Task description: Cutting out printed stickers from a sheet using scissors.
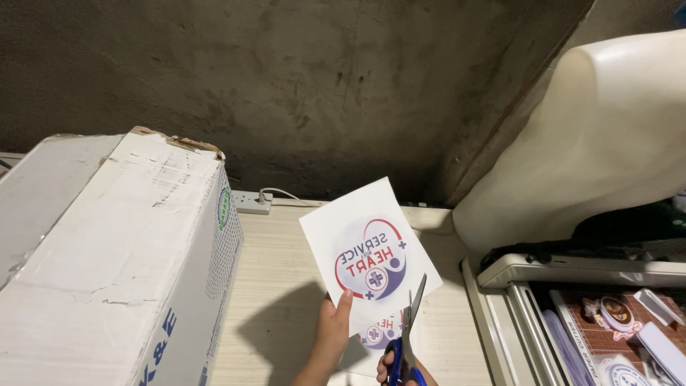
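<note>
Sheet: a white printed sheet [368, 254] is being held up above the counter, tilted, its round red, blue and purple emblem facing the camera.
Left hand: the left hand [332, 336] is gripping the sheet at its lower left edge, the thumb lying flat on the front of the paper and the other fingers hidden behind it, so the fingers are clamped on the sheet.
Scissors: blue-handled scissors [409, 336] are pointing upward, the blades parted and meeting the sheet's lower right edge.
Right hand: the right hand [400, 370] is sitting at the bottom edge of the view, fingers closed through the scissor handles; only part of it is showing.
Second sheet: another printed sheet [379, 336] is lying just below and behind the held one, showing a small matching emblem.
Counter: a pale wood-grain counter [286, 286] is lying beneath both hands.
Box: a large white cardboard box [107, 264] is standing to the left.
Power strip: a white power strip [251, 202] is resting against the wall behind the box.
Mannequin torso: a cream mannequin torso [593, 136] is leaning on the right.
Tray: a machine tray [572, 271] below it is carrying cut emblems.
</note>
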